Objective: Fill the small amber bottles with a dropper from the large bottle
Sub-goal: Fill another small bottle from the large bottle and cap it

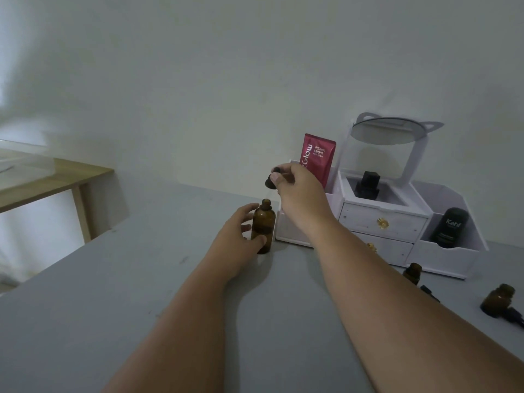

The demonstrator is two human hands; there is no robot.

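A large amber bottle (263,226) stands upright and uncapped on the grey table (113,293). My left hand (236,242) grips its left side and base. Directly above its mouth my right hand (300,194) pinches a black-capped dropper (271,180), whose thin glass tube points down toward the bottle neck. Two small amber bottles stand at the right, one (412,273) beside my right forearm and one (497,303) near the frame edge, each with a dark cap lying next to it.
A white drawer organiser (382,222) with a tilted mirror stands against the wall behind the bottle, holding a red pouch (317,157), a black bottle and a black tube. A wooden table (42,182) stands at the left, beyond the grey table's edge.
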